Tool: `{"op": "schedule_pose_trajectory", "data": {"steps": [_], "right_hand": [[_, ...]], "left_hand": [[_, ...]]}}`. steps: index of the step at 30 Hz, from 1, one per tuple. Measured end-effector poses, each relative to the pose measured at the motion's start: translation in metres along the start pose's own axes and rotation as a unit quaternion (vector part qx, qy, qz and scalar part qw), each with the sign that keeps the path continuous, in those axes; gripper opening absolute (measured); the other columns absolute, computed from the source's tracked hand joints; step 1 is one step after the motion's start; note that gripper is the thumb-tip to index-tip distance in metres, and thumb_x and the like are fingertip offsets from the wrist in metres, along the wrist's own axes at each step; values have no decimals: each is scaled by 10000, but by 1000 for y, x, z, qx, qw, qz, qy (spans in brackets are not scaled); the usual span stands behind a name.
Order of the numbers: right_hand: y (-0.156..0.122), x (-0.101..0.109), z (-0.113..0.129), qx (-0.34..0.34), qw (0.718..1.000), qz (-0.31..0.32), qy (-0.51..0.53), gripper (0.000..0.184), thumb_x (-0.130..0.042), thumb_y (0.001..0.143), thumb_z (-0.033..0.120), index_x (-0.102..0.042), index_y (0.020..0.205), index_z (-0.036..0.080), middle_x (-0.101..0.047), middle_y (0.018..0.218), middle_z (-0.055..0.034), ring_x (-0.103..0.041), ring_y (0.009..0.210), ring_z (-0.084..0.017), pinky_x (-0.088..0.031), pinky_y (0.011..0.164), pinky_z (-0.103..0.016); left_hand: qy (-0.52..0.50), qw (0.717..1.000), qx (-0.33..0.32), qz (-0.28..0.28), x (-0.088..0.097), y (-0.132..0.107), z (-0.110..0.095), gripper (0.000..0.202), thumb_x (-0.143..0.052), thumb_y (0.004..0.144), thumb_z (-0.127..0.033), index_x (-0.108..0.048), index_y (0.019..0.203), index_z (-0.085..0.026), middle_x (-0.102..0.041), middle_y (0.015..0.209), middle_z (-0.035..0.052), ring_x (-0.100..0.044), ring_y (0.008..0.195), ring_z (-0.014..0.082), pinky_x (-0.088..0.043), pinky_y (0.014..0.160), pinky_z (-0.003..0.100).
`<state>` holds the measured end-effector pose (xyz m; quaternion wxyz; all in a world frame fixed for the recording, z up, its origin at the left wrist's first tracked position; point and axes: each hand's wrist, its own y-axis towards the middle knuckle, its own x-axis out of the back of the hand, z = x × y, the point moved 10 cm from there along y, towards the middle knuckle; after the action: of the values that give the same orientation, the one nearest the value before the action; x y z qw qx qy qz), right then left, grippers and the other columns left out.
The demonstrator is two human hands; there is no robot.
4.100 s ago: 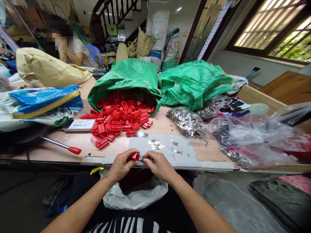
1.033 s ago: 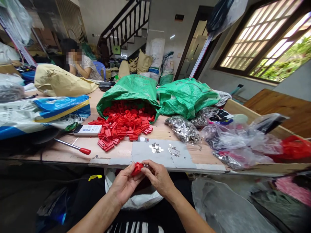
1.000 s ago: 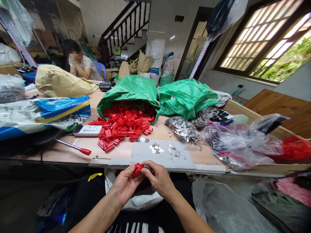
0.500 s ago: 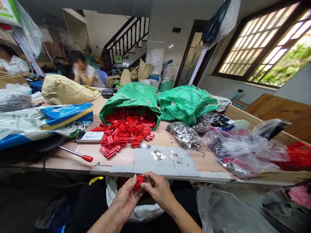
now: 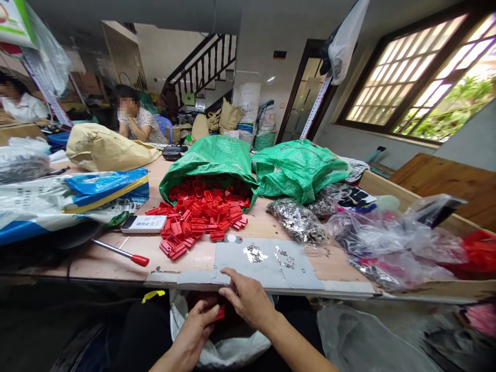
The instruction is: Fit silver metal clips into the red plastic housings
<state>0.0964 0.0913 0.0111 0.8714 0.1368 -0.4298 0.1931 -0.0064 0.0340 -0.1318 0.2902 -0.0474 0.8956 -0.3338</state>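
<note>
Below the table edge, my left hand [image 5: 196, 330] is closed on a red plastic part [image 5: 219, 313], pinched between thumb and fingers; the hand covers most of it. My right hand [image 5: 250, 299] is above and to the right, at the front edge of the grey mat [image 5: 232, 258]. Its index finger and thumb are apart, and I see nothing between them. Small shiny metal pieces lie on the mat in one heap [image 5: 254, 253] and a looser scatter [image 5: 284, 257]. Beyond, a pile of similar red parts [image 5: 205, 212] spills from a green woven sack [image 5: 217, 152].
An open white sack [image 5: 232, 349] sits beneath my hands. To the left are a red-handled lever [image 5: 138, 260] and a white box [image 5: 144, 224]. A bag of metal pieces [image 5: 296, 219] and clear plastic bags [image 5: 387, 235] lie right. Two people sit across the room.
My hands have come apart. The left has lowered with the red part toward the white sack; the right has risen slightly to the table edge and opened its fingers.
</note>
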Motion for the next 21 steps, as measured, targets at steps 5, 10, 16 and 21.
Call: {"op": "schedule_pose_trajectory", "data": {"steps": [5, 10, 16, 21], "right_hand": [[62, 11, -3, -27, 994, -11, -105, 428, -487, 896, 311, -428, 1314, 243, -660, 1083, -67, -615, 977, -202, -415, 806, -283], [110, 2, -10, -72, 982, 11, -176, 468, -478, 893, 282, -361, 1344, 244, -649, 1114, -97, -605, 1020, -243, -420, 810, -336], [116, 0, -17, -110, 977, 14, -181, 321, -475, 884, 282, -463, 1202, 242, -669, 1015, -89, -619, 961, -239, -426, 782, -335], [96, 10, -18, -119, 981, 5, -153, 253, -485, 891, 319, -542, 1121, 231, -676, 999, -88, -618, 939, -222, -426, 766, -316]], "left_hand": [[31, 999, -38, -15, 6, 5, 0, 330, -794, 622, -233, -690, 933, -200, -614, 1207, 115, -468, 1233, 267, -273, 1043, 389], [53, 997, -44, -35, 13, -2, -3, 231, -783, 623, -217, -691, 833, -186, -635, 1107, 110, -481, 1194, 273, -293, 1042, 401], [53, 999, -12, -1, 10, -10, -10, 306, -808, 614, -272, -672, 866, -166, -682, 926, 86, -624, 938, 205, -417, 896, 330], [44, 999, 0, 26, -4, -20, -18, 321, -781, 665, -266, -641, 931, -156, -703, 898, 87, -671, 827, 179, -480, 774, 276]]}}
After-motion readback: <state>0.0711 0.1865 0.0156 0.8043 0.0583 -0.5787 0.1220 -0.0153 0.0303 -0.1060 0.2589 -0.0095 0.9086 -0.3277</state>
